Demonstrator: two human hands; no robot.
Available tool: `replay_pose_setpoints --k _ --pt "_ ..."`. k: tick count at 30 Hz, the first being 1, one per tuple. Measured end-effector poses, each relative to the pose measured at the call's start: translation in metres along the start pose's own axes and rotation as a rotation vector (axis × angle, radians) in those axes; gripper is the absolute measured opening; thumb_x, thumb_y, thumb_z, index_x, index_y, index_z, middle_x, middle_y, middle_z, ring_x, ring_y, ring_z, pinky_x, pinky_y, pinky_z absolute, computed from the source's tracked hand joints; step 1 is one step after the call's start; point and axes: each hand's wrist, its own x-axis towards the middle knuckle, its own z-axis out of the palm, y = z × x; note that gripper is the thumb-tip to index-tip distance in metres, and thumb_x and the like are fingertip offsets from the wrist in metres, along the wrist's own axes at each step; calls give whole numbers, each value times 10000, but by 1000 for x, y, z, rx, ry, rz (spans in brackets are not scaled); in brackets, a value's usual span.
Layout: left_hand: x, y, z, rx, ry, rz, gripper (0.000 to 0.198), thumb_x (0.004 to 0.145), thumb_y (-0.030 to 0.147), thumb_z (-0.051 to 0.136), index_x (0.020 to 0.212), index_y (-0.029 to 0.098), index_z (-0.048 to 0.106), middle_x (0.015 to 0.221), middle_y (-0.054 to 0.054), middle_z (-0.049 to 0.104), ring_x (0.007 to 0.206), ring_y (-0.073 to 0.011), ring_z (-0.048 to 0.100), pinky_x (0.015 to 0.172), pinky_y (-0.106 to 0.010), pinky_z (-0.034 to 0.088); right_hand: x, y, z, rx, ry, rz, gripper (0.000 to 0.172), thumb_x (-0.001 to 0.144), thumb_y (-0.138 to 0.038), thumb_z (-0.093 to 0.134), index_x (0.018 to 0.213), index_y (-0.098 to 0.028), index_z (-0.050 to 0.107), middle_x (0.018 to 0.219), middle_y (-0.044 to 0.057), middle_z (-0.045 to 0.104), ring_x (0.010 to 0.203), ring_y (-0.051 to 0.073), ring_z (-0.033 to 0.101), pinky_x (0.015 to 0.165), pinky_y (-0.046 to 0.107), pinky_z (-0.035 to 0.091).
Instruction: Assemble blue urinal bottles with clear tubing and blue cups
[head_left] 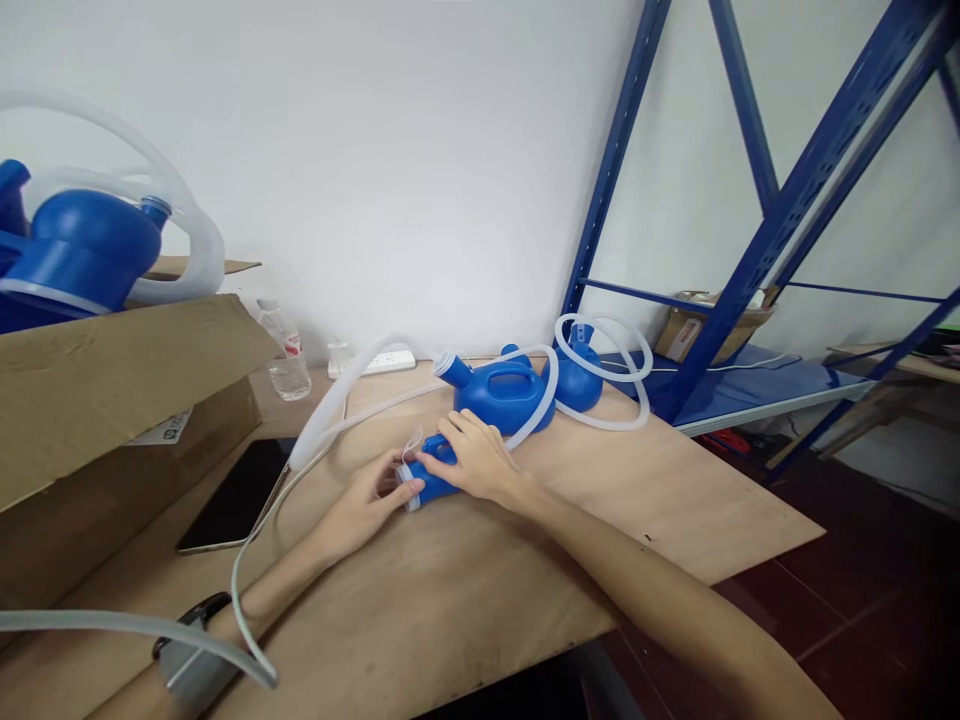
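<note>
A short blue plastic piece with a white rim (435, 488) lies on its side near the middle of the table, a small clear flap by its rim. My left hand (379, 490) grips the rim end, thumb on the near side. My right hand (474, 455) is closed over the blue body from above. Just behind stands a blue plastic urinal bottle (480, 398) with a moulded handle and a pale spout. A white flexible hose (544, 405) curves across its right side. Farther right sits a second blue bottle (579, 385) with a coiled hose (637, 365).
At left, an open cardboard box (112, 400) holds more blue bottles (97, 245) with hoses. A dark-screened phone or tablet (238, 495), a water bottle (286, 352) and a power strip (386, 362) lie behind my left arm. A blue metal rack (735, 260) stands right.
</note>
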Motion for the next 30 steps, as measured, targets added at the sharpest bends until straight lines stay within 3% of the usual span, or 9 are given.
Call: replay_pose_setpoints --k 4,12,15,20,22,24,26,28,30 --pt "-1 -1 2 -62 -14 -40 690 718 485 841 1296 205 589 1289 -111 723 1164 -317 707 1072 -539 539 1 -2 -1 7 -7 63 346 976 -543 621 946 -199 621 1045 72 677 1016 225 570 640 279 358" --pt "4 6 -3 -176 34 -85 721 665 456 885 1283 198 620 1259 -100 759 1194 -332 707 1111 -567 520 8 -1 -5 68 17 125 281 947 -477 668 908 -200 647 936 44 699 941 203 621 696 287 388" --pt "3 10 -3 -155 74 -24 681 662 487 874 1234 211 627 1293 -104 742 1223 -334 691 1091 -556 541 11 4 -9 114 22 150 244 933 -444 679 886 -206 657 896 31 713 877 188 643 707 280 384" --pt "4 3 -15 62 238 116 619 723 537 809 1223 219 631 1412 -130 661 1310 -348 629 1068 -527 556 13 18 -19 124 51 188 222 936 -389 652 810 -209 627 836 10 726 788 170 658 669 275 343" --pt "7 -6 -23 171 275 41 645 780 545 746 1321 230 591 1447 -142 630 1321 -358 617 1077 -547 536 14 20 -21 103 82 176 235 932 -403 655 807 -208 616 839 13 725 799 175 661 669 276 342" --pt "10 -14 -27 302 354 -70 725 786 547 726 1411 235 532 1503 -169 576 1398 -410 533 1139 -633 438 14 21 -20 88 95 166 249 937 -418 650 811 -207 613 854 18 726 816 180 664 678 276 352" --pt "9 -16 -28 431 431 -89 781 790 552 718 1466 241 482 1569 -174 500 1481 -440 412 1187 -680 332 13 21 -17 67 95 150 252 941 -430 651 831 -206 621 881 25 725 848 186 669 692 277 368" --pt "4 -10 -23 533 475 31 724 833 539 677 1467 251 480 1592 -145 465 1492 -411 401 1198 -628 347 12 20 -14 46 85 142 257 947 -445 654 861 -203 632 911 34 724 885 194 673 701 279 382" --pt "-2 1 -15 615 468 203 520 894 508 607 1349 258 577 1492 -108 554 1396 -344 525 1155 -515 436 10 17 -12 29 68 144 280 955 -473 652 896 -200 641 945 49 725 920 204 673 699 281 390"
